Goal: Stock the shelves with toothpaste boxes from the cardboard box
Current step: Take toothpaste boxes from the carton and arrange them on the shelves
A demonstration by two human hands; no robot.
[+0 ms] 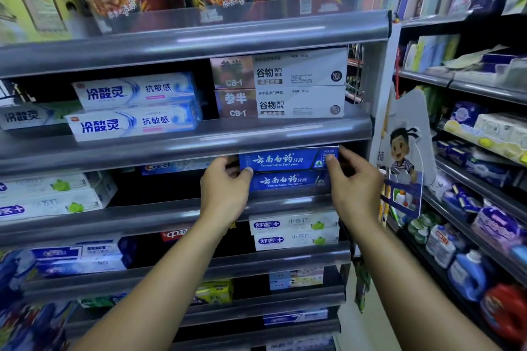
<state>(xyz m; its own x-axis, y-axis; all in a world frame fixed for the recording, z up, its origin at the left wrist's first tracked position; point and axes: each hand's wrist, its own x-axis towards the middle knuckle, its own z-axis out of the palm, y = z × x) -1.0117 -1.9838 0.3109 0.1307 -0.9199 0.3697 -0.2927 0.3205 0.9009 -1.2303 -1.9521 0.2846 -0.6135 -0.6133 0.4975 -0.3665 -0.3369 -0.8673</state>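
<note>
A blue toothpaste box (288,159) with white lettering lies lengthwise at the front of a grey shelf (171,148), on top of a second blue box (285,182) of the same kind. My left hand (225,188) pinches the upper box's left end, thumb on its front face. My right hand (353,182) grips its right end with fingertips on the front. Both arms reach up from the bottom of the view. The cardboard box is out of sight.
White and blue toothpaste boxes (134,105) and grey-white boxes (296,82) fill the shelf above. White boxes (51,194) sit left on the same level, more boxes (293,232) below. A cartoon display card (405,157) hangs right, beside shelves of detergent bottles (467,273).
</note>
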